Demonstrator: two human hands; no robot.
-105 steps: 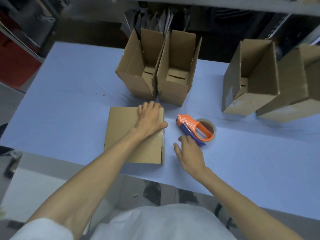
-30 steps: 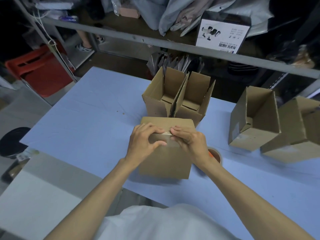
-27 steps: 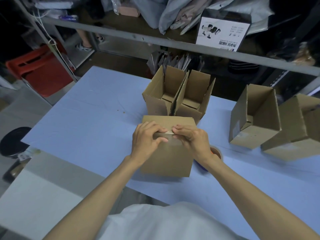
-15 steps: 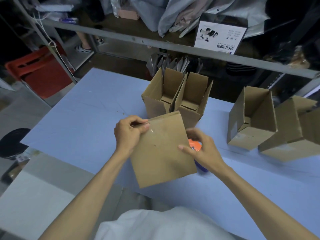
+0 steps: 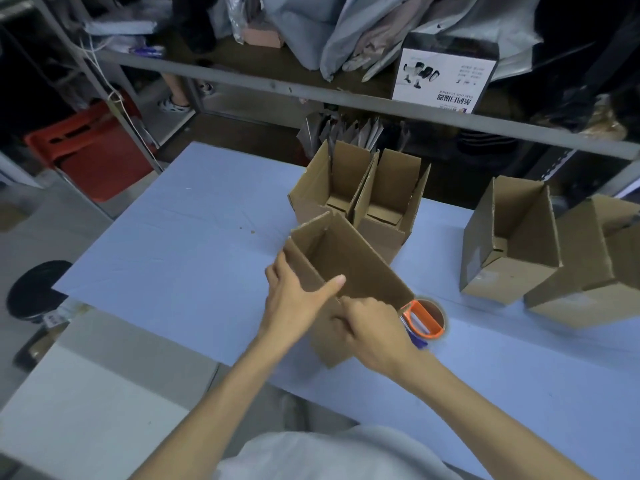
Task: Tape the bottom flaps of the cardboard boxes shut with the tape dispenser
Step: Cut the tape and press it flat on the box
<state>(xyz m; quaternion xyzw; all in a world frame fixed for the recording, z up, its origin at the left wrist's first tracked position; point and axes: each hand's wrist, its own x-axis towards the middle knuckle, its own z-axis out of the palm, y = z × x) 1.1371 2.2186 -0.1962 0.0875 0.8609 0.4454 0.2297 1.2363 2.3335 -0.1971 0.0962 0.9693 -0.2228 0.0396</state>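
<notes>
A brown cardboard box is held tilted above the blue table, its open end facing up and away from me. My left hand grips its near left wall, thumb over the rim. My right hand holds the near lower side of the same box, fingers curled against the cardboard. The orange and blue tape dispenser lies on the table just right of my right hand, untouched.
Two open boxes stand side by side behind the held one. Two more open boxes lie at the right, the farthest box near the table's right end. A metal shelf rail runs across the back.
The flat carton was stood up, its flaps pressed with both hands, then lifted and turned over; its open end now faces up. The dispenser has stayed on the table.
</notes>
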